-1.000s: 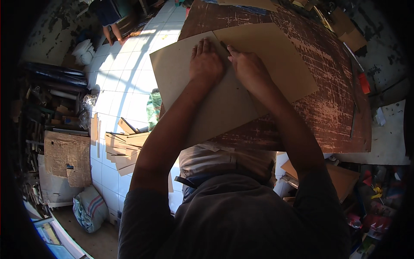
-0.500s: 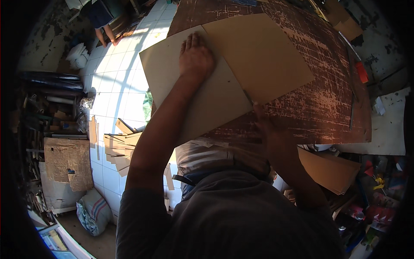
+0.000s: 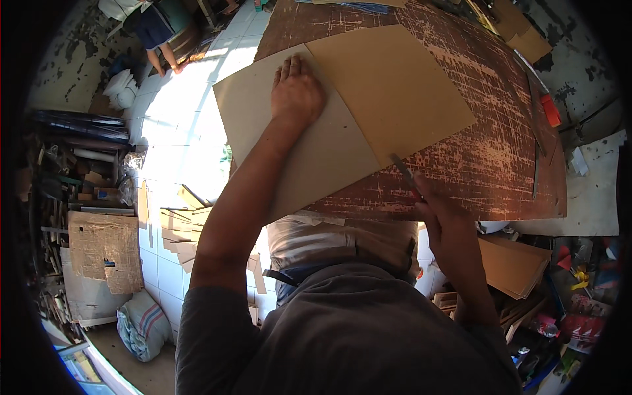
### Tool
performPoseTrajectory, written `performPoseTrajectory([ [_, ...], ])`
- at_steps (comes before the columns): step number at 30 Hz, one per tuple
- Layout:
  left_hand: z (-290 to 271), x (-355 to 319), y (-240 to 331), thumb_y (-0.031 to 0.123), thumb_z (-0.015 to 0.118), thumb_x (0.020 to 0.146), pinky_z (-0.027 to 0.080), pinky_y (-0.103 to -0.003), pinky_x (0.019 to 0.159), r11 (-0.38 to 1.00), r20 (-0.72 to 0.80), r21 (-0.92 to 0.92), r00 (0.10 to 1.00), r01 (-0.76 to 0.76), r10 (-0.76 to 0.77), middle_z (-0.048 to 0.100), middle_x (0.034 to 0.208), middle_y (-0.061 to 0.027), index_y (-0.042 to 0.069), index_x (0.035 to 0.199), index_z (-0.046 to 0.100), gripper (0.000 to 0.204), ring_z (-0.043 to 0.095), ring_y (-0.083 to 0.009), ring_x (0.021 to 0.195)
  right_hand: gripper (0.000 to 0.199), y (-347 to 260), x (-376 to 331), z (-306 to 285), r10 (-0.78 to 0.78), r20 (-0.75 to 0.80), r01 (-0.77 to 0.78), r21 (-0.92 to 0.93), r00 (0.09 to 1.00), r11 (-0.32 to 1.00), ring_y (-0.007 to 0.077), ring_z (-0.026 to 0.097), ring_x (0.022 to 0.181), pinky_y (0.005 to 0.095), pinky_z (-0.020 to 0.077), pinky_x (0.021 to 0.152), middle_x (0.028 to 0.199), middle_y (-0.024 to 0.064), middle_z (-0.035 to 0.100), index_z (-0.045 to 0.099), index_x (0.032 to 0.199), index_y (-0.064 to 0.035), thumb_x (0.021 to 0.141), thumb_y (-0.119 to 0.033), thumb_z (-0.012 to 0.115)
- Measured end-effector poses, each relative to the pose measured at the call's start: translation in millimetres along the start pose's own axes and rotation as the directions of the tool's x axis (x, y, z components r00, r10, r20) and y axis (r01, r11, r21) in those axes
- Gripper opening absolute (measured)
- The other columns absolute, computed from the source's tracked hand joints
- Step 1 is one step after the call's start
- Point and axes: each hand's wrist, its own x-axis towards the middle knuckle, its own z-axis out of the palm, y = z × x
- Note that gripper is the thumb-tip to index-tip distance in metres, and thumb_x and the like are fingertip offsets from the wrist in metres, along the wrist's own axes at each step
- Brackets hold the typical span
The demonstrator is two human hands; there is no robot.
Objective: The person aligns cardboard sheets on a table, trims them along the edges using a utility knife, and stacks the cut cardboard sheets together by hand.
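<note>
The knife (image 3: 404, 172), held 1 second ago near the far end of the line where the grey board (image 3: 336, 141) and brown sheet (image 3: 401, 85) meet, has been brought to the sheet's near edge, gripped in the right hand (image 3: 447, 214) with fingers curled around it. The board is pressed on the tabletop (image 3: 494, 158) by the left hand (image 3: 297, 95), flat, nothing grasped. 1 cutting pass appears completed; its depth cannot be told.

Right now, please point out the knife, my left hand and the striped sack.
Knife (image 3: 405, 173): head view, on its dark blade.
Left hand (image 3: 298, 97): head view, on the back of the hand.
Striped sack (image 3: 143, 326): head view, on its pale side.
</note>
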Motion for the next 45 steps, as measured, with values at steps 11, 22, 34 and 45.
performPoseTrajectory([
  [11, -3.3, 1.0, 0.6, 0.027, 0.036, 0.104, 0.025, -0.044, 0.124, 0.999, -0.011, -0.028, 1.000, -0.024, 0.023, 0.039, 0.158, -0.0234, -0.006, 0.147, 0.044, 0.055, 0.035, -0.0365, 0.149, 0.033, 1.4, 220.4, 53.7, -0.213, -0.280, 0.238, 0.057, 0.936, 0.970, 0.0405, 0.069, 0.097, 0.0477, 0.0546, 0.085, 0.106, 0.0237, 0.071, 0.066, 0.129, -0.0045, 0.102, -0.022, 0.059],
  [22, -4.3, -1.6, 2.1, 0.026, 0.039, 0.101, 0.025, -0.045, 0.124, 1.000, 0.010, -0.013, 1.000, -0.009, 0.009, 0.038, 0.159, -0.0232, -0.005, 0.150, 0.041, 0.057, 0.034, -0.0348, 0.150, 0.035, -10.2, 308.6, 99.4, -0.227, -0.248, 0.219, -0.060, 0.942, 0.974, 0.0410, 0.069, 0.098, 0.0484, 0.0559, 0.086, 0.107, 0.0225, 0.072, 0.065, 0.131, -0.0074, 0.102, -0.025, 0.057],
  [34, -6.7, 0.3, 5.0, 0.027, 0.040, 0.101, 0.025, -0.045, 0.124, 1.000, 0.007, -0.016, 1.000, -0.015, 0.015, 0.038, 0.158, -0.0243, -0.005, 0.149, 0.041, 0.058, 0.035, -0.0360, 0.149, 0.036, -18.0, 309.0, 89.6, -0.320, -0.157, 0.293, -0.174, 0.934, 0.940, 0.0412, 0.069, 0.101, 0.0499, 0.0548, 0.088, 0.102, 0.0242, 0.072, 0.063, 0.129, -0.0026, 0.105, -0.022, 0.047],
  [45, -13.5, 1.4, 8.6, 0.027, 0.037, 0.102, 0.023, -0.043, 0.126, 0.999, 0.081, -0.022, 0.996, 0.027, -0.025, 0.035, 0.162, -0.0206, -0.004, 0.150, 0.040, 0.058, 0.030, -0.0337, 0.152, 0.036, -11.8, 209.8, 65.9, -0.283, -0.139, 0.270, -0.108, 0.949, 0.957, 0.0391, 0.070, 0.093, 0.0463, 0.0556, 0.083, 0.097, 0.0251, 0.071, 0.062, 0.131, 0.0009, 0.105, -0.020, 0.050],
])
